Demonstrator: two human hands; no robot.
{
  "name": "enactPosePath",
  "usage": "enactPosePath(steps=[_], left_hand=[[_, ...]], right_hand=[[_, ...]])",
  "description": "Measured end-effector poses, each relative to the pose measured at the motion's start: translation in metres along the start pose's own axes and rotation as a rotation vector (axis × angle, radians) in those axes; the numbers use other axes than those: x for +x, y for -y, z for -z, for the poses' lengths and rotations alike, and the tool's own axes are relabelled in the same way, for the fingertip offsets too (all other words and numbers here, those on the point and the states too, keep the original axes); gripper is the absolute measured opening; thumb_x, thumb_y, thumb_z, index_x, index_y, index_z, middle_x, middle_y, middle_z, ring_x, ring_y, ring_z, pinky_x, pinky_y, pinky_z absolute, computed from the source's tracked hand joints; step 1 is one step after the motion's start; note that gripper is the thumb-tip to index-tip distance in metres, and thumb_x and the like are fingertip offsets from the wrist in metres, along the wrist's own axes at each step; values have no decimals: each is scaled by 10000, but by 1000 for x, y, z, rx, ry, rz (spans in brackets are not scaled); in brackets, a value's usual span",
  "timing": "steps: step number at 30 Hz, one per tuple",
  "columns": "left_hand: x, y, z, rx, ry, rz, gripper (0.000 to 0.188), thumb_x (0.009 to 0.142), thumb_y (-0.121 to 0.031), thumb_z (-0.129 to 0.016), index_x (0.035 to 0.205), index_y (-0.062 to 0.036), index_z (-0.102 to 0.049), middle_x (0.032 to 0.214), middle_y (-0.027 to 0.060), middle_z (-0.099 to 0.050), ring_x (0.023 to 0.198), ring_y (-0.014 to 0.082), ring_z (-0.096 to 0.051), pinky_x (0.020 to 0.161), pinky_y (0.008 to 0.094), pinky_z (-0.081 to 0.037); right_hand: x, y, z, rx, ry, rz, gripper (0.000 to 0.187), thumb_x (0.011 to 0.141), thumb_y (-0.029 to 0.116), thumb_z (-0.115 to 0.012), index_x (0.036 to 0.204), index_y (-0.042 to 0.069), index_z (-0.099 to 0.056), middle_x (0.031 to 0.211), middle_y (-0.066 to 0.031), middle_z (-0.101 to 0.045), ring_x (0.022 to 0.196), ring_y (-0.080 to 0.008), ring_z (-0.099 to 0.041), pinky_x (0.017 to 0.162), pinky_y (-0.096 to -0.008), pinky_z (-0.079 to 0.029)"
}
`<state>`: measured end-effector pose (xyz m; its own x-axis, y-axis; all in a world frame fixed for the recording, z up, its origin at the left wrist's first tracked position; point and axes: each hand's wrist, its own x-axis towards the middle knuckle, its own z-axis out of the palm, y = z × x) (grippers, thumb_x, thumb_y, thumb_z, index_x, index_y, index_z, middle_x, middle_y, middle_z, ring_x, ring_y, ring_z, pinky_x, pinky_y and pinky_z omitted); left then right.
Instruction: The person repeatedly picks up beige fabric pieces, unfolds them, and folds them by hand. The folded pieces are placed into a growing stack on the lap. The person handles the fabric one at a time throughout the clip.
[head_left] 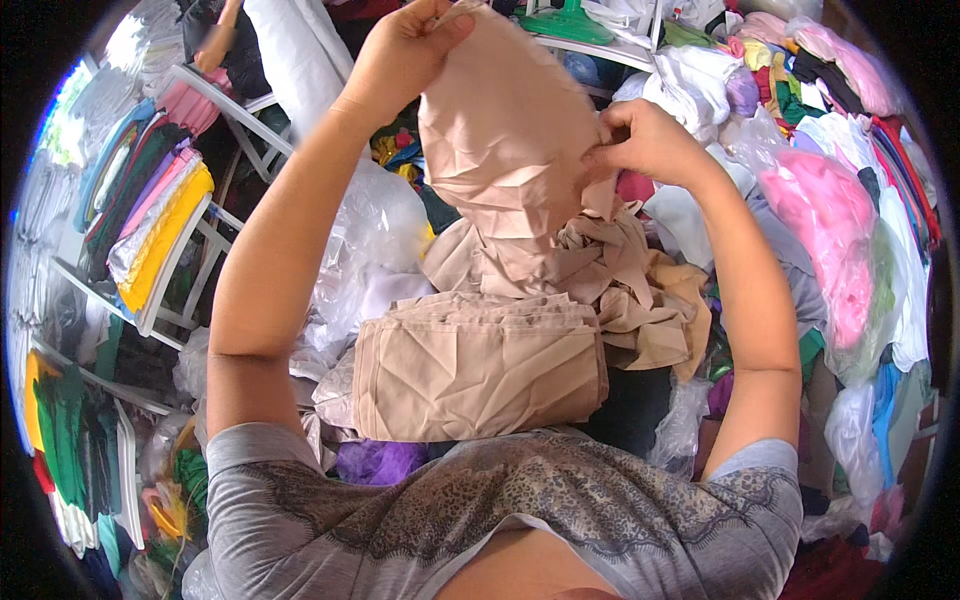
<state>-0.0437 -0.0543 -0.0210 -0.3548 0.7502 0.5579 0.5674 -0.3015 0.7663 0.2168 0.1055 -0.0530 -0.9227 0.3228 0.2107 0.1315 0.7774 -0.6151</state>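
A beige cloth piece [500,120] hangs stretched up in front of me, creased along its lower part. At its upper left, my left hand [415,40] pinches the edge between thumb and fingers. My right hand [640,140] grips the cloth's right side, lower down. Below it, a rumpled heap of beige cloth [630,290] lies behind the stack, and where the raised piece ends in that heap I cannot tell. Closest to my body sits a neat stack of folded beige cloth [480,370], with several layers showing along its far edge.
White racks [190,260] with folded coloured cloth [165,230] stand at the left. Clear plastic bags [375,240] lie left of the stack. Bagged pink cloth [825,240] and mixed fabrics pile up at the right. A purple bundle [380,462] lies beneath the stack's near edge.
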Motion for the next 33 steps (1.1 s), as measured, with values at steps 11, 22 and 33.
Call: enactPosePath(steps=[11, 22, 33], left_hand=[[0, 15, 39, -169, -26, 174, 206, 994, -298, -648, 1006, -93, -669, 856, -41, -646, 757, 58, -564, 694, 222, -441], [-15, 30, 73, -342, -53, 200, 93, 982, -194, -631, 986, -103, -654, 913, -38, -642, 819, 63, -579, 741, 227, -456], [-241, 16, 118, -87, 686, 463, 89, 784, 13, -691, 871, -8, -690, 914, 72, -704, 906, 177, -668, 832, 316, -523]], right_hand=[[18, -54, 13, 12, -148, -61, 137, 828, 117, -703, 901, 25, -632, 779, 41, -556, 723, -58, -486, 647, -246, -403], [2, -60, 27, 178, -300, -71, 147, 905, 121, -717, 997, 15, -674, 881, 19, -632, 826, -61, -545, 756, -228, -442], [-153, 7, -63, 266, 184, 154, 144, 720, 33, -774, 850, 55, -716, 832, -73, -666, 806, -241, -656, 741, -349, -509]])
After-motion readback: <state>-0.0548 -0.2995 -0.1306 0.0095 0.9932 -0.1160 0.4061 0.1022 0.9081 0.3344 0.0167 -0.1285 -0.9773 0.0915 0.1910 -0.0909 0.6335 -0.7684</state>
